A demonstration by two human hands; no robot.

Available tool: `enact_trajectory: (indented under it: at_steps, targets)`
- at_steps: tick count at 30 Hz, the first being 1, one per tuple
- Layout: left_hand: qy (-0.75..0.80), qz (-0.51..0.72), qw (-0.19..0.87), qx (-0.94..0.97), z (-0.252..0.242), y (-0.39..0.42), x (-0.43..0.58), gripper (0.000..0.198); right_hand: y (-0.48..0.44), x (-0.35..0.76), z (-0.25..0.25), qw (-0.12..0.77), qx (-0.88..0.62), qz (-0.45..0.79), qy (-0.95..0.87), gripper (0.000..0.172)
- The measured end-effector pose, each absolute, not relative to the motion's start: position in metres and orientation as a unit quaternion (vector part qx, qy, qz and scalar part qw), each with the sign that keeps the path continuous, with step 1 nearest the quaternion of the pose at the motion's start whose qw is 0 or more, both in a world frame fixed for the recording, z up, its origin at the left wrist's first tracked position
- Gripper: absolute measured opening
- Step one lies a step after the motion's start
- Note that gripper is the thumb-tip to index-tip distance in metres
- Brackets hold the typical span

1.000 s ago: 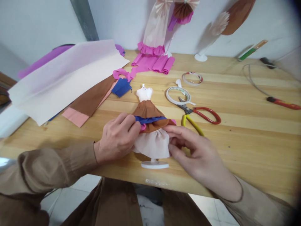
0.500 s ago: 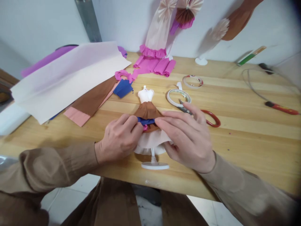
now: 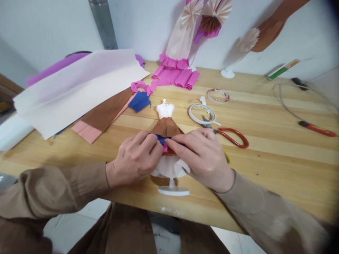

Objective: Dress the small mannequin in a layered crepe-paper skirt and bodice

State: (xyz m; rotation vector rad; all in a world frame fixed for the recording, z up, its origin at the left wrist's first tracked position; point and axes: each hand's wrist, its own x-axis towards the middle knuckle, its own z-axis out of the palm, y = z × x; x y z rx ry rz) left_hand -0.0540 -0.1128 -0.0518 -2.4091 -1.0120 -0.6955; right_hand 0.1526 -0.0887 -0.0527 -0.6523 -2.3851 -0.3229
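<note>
A small white mannequin [image 3: 165,110] stands upright on a round white base [image 3: 173,191] near the table's front edge. It wears a layered paper skirt: a brown top layer [image 3: 167,127], a blue strip [image 3: 160,138] under it, a bit of pink [image 3: 165,148], and a white layer [image 3: 169,166] at the bottom. From the left, my left hand [image 3: 136,157] is closed, pinching the blue strip. My right hand [image 3: 203,157] pinches the same strip from the other side, its thumb partly hidden. The fingertips of both hands are close together at the skirt's front.
Red-handled scissors [image 3: 234,137] lie right of the skirt, by a tape roll [image 3: 202,113] and another tape roll [image 3: 218,96]. Paper sheets [image 3: 79,88] cover the left side. Pink crepe paper [image 3: 177,78] and dressed figures [image 3: 182,38] are at the back. A cutter [image 3: 317,128] lies far right.
My right hand has moved left and closed its fingers nearer to my left hand. The scissors are less covered now. The white skirt layer hangs lower.
</note>
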Motion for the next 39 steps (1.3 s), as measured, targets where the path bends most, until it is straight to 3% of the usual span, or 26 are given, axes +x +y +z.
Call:
enact_trajectory:
  at_steps: [7,13,22,26,30,39]
  targets:
    - [-0.35,-0.273,0.203,-0.873,-0.053,-0.116,-0.058,0.02,-0.084,0.155,-0.059,0.356,-0.218,-0.099,-0.903,0.015]
    - [-0.352,-0.245,0.203,-0.88,-0.056,-0.119,-0.065,0.041,-0.083,0.154,-0.062,0.379,-0.217,-0.081,-0.896,0.015]
    - [-0.331,-0.316,0.217,-0.862,-0.057,-0.11,-0.063,0.016,-0.083,0.155,-0.068,0.384,-0.222,-0.038,-0.896,0.019]
    - [-0.336,-0.313,0.213,-0.862,-0.057,-0.11,-0.063,0.016,-0.084,0.156,-0.069,0.336,-0.241,-0.026,-0.91,0.031]
    - [-0.334,-0.309,0.215,-0.864,-0.057,-0.11,-0.063,0.014,-0.086,0.155,-0.068,0.344,-0.241,-0.025,-0.907,0.048]
    - [-0.326,-0.305,0.206,-0.871,-0.057,-0.111,-0.064,0.018,-0.083,0.148,-0.068,0.373,-0.198,-0.031,-0.906,0.017]
